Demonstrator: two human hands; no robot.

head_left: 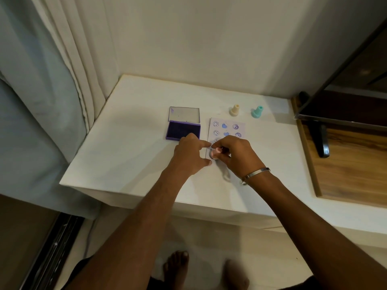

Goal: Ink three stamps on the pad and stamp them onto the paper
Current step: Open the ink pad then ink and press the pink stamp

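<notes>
A purple ink pad (181, 132) lies open on the white table (129, 143), its clear lid folded back. To its right lies the paper (240, 124), printed with rows of blue smiley, heart and round marks. My right hand (234, 155) grips a pink stamp (215, 153) and holds it down on the paper's lower left part. My left hand (188, 155) rests beside it, its fingertips on the paper's left edge. A cream stamp (234, 110) and a teal stamp (257, 111) stand upright behind the paper.
A wooden board (351, 164) with a dark stand and screen occupies the right side. A curtain (52, 80) hangs at the left, a wall rises behind the table. The table's front edge is near my arms, and bare feet show on the floor below.
</notes>
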